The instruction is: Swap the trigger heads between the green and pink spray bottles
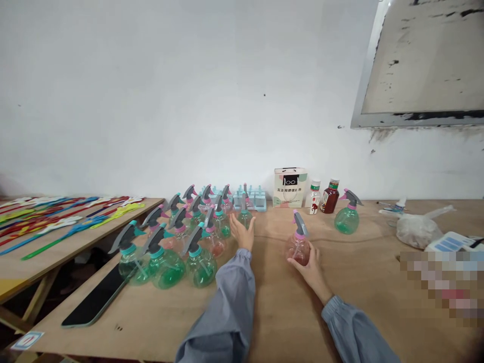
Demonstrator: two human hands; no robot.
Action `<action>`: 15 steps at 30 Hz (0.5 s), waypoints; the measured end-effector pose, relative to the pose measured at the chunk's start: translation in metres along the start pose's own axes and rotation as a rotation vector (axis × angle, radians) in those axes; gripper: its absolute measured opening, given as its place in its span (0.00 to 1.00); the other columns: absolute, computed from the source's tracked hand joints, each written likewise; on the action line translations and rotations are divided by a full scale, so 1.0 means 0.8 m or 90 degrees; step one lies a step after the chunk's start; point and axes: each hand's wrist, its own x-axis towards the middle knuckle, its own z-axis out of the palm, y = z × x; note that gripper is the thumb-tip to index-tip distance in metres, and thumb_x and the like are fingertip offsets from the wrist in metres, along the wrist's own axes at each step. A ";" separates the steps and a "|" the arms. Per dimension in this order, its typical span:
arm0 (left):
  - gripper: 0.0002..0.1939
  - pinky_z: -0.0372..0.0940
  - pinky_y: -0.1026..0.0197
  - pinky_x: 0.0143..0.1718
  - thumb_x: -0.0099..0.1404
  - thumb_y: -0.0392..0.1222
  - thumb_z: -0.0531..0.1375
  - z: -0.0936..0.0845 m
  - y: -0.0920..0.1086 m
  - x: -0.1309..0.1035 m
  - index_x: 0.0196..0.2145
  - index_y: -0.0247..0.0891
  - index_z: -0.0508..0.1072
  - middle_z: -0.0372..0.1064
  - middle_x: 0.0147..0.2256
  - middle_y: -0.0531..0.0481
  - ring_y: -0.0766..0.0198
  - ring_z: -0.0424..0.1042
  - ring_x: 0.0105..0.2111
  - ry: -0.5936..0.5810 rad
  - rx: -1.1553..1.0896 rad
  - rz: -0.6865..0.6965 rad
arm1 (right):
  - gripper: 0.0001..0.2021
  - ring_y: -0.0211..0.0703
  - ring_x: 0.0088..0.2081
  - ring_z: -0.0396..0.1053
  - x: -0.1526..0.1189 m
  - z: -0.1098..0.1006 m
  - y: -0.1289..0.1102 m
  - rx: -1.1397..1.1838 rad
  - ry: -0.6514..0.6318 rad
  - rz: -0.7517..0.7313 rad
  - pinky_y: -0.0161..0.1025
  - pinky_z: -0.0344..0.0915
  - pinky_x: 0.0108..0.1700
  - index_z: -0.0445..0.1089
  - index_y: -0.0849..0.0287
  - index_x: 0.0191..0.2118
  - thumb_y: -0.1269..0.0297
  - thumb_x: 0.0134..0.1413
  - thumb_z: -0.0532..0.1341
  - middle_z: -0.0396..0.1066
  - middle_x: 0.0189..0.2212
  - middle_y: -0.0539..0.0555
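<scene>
My right hand point(310, 269) is wrapped round the lower body of a clear pink spray bottle point(296, 248) with a grey and pink trigger head, upright at the table's middle. My left hand point(244, 231), fingers stretched and thumb apart, is beside a green spray bottle point(245, 218) at the back; whether it touches that bottle I cannot tell. To its left stand several spray bottles in rows, pink ones and green ones such as this green spray bottle point(200, 267) in front. Another green spray bottle point(347, 220) with a pink collar stands alone at the right.
A phone point(94, 297) lies at the front left. Along the wall are pale blue racks point(257, 199), a paper bag point(289, 189), a white bottle point(314, 197) and a dark red bottle point(330, 196). At right lies a plastic bag point(418, 230). Colourful strips point(71, 224) cover the left table.
</scene>
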 end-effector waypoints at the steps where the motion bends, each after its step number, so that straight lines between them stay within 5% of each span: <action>1: 0.40 0.47 0.40 0.66 0.65 0.59 0.57 -0.006 0.005 -0.013 0.65 0.34 0.50 0.49 0.66 0.29 0.44 0.48 0.68 0.026 -0.039 0.020 | 0.45 0.61 0.56 0.63 0.000 0.000 0.000 0.010 -0.008 -0.004 0.59 0.62 0.58 0.56 0.58 0.59 0.39 0.38 0.68 0.62 0.52 0.63; 3: 0.32 0.46 0.42 0.67 0.68 0.57 0.54 -0.018 0.015 -0.044 0.63 0.37 0.54 0.50 0.65 0.33 0.49 0.49 0.68 0.003 -0.139 0.114 | 0.46 0.61 0.56 0.65 -0.002 0.003 -0.001 0.040 -0.031 -0.021 0.60 0.63 0.58 0.54 0.59 0.60 0.40 0.39 0.69 0.64 0.54 0.65; 6: 0.38 0.47 0.41 0.67 0.60 0.57 0.62 -0.031 0.031 -0.092 0.61 0.37 0.57 0.53 0.63 0.33 0.46 0.52 0.67 -0.250 -0.262 0.271 | 0.45 0.61 0.55 0.67 -0.014 0.014 -0.009 0.086 -0.067 -0.054 0.60 0.65 0.56 0.53 0.58 0.61 0.42 0.41 0.69 0.65 0.54 0.66; 8: 0.49 0.48 0.39 0.66 0.49 0.55 0.70 -0.036 0.041 -0.113 0.63 0.36 0.55 0.54 0.63 0.32 0.41 0.52 0.66 -0.392 -0.284 0.283 | 0.41 0.60 0.55 0.68 -0.027 0.023 -0.018 0.115 -0.101 -0.090 0.60 0.66 0.55 0.53 0.58 0.61 0.44 0.46 0.67 0.66 0.54 0.67; 10: 0.52 0.49 0.39 0.66 0.48 0.51 0.72 -0.040 0.049 -0.123 0.64 0.37 0.54 0.55 0.62 0.33 0.41 0.54 0.65 -0.414 -0.279 0.231 | 0.38 0.60 0.54 0.69 -0.041 0.028 -0.028 0.110 -0.150 -0.132 0.59 0.66 0.55 0.55 0.57 0.60 0.46 0.47 0.67 0.67 0.54 0.66; 12: 0.44 0.49 0.40 0.65 0.54 0.47 0.68 -0.045 0.055 -0.122 0.64 0.37 0.54 0.58 0.61 0.35 0.45 0.57 0.64 -0.360 -0.274 0.171 | 0.40 0.62 0.54 0.68 -0.047 0.027 -0.036 0.067 -0.192 -0.154 0.61 0.65 0.56 0.57 0.56 0.59 0.45 0.42 0.70 0.67 0.53 0.64; 15: 0.34 0.56 0.45 0.62 0.60 0.43 0.62 -0.056 0.058 -0.110 0.62 0.38 0.58 0.63 0.58 0.38 0.50 0.63 0.59 -0.346 -0.297 0.129 | 0.42 0.62 0.57 0.64 -0.025 0.007 -0.033 0.031 -0.154 -0.118 0.61 0.60 0.60 0.57 0.54 0.59 0.42 0.41 0.70 0.65 0.56 0.62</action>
